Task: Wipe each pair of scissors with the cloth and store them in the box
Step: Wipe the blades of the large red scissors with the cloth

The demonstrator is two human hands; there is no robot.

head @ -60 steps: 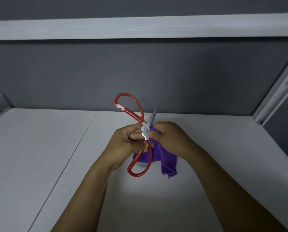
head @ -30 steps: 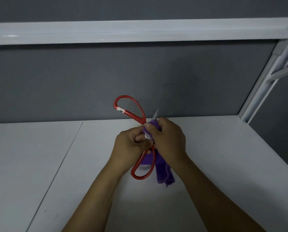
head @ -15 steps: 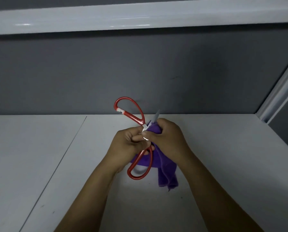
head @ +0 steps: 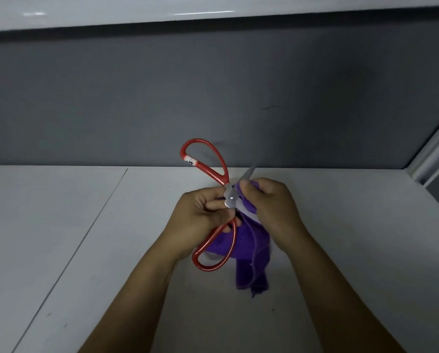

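Left hand [head: 203,212] pinches the red scissors [head: 214,207] at the pivot, above the white table [head: 60,238]. Right hand [head: 269,207] grips the purple cloth [head: 251,256], apparently wrapped round a blade; tip blurred.

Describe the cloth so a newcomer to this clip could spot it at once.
Start at the white table; over its middle two hands meet. The right hand grips the cloth round a scissors blade, its tail hanging below the hand. It is the only purple, soft thing there, next to red-handled scissors.
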